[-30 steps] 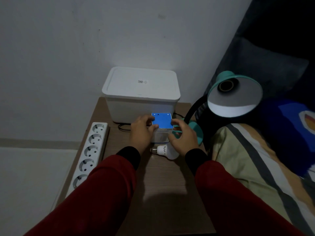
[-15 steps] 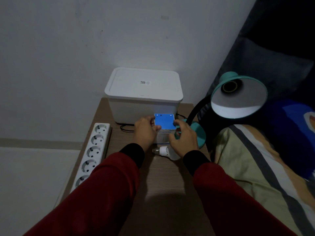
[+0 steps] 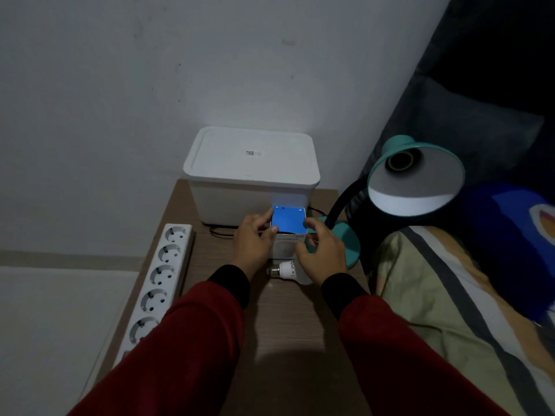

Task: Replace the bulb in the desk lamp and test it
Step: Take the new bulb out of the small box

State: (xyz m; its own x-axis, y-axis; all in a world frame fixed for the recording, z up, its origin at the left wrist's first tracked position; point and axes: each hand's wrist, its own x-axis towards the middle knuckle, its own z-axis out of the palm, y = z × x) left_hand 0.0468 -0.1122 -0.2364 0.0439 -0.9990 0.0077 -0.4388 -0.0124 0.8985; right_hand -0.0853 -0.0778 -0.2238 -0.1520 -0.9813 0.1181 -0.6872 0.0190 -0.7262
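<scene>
A small white bulb box (image 3: pixel 289 226) with a blue top stands upright on the wooden bedside table (image 3: pixel 288 325). My left hand (image 3: pixel 251 241) grips its left side and my right hand (image 3: pixel 322 250) grips its right side. A loose white bulb (image 3: pixel 285 270) lies on its side on the table just below the box, partly under my right hand. The teal desk lamp (image 3: pixel 416 172) stands at the right. Its shade faces me and the socket (image 3: pixel 401 160) inside has no bulb. Its teal base (image 3: pixel 350 244) sits behind my right hand.
A white lidded plastic container (image 3: pixel 252 175) stands at the back of the table against the wall. A white multi-socket power strip (image 3: pixel 159 280) lies along the left edge. A black cord (image 3: pixel 219 231) runs under the container. A bed with striped bedding (image 3: pixel 450 295) borders the right side.
Both hands stay on the box. My fingers have shifted slightly up toward its blue top. The box and bulb stay in place.
</scene>
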